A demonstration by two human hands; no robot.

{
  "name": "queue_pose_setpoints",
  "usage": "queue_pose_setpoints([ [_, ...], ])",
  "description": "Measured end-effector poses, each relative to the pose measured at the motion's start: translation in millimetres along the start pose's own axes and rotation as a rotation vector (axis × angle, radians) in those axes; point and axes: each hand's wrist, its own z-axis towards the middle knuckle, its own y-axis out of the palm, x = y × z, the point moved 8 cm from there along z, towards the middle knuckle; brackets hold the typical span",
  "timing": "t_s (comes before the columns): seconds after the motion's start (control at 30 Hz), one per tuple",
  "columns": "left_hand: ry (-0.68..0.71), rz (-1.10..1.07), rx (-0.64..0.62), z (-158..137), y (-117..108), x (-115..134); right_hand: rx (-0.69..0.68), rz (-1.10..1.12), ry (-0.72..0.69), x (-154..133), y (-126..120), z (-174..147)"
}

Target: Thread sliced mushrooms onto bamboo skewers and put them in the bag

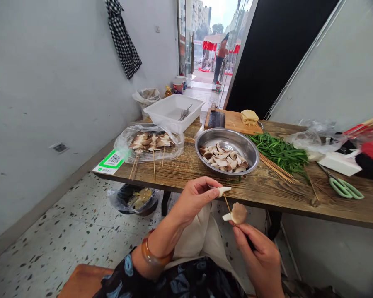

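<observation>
My left hand (196, 196) pinches a pale mushroom piece (224, 190) at the upper end of a thin wooden skewer (226, 202). Lower down that skewer sits a brown-capped mushroom (238, 213). Just beneath it, my right hand (259, 252) is closed on the skewer. Beyond my hands stands a steel bowl (255, 165) with many cut mushroom pieces (225, 159) in it. Left of the bowl, skewered mushrooms (151, 141) lie on a clear plastic bag (177, 153), their sticks pointing toward me.
Around the bowl are bare skewers (278, 169), green leafy vegetables (279, 151), a cutting board (233, 121) with a cleaver (216, 119), and a white bin (174, 106). Green-handled scissors (345, 186) lie at right. A lined waste bucket (139, 203) stands below the table edge.
</observation>
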Motion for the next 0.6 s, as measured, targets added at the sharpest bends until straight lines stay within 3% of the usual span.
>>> queue_pose_setpoints([
  [0.33,-0.059,-0.094,-0.057,3,-8,-9,-0.046,-0.006,-0.002,-4,6,2],
  [0.6,-0.041,0.094,-0.076,-1,-16,2,-0.071,-0.003,0.023,-8,13,4],
])
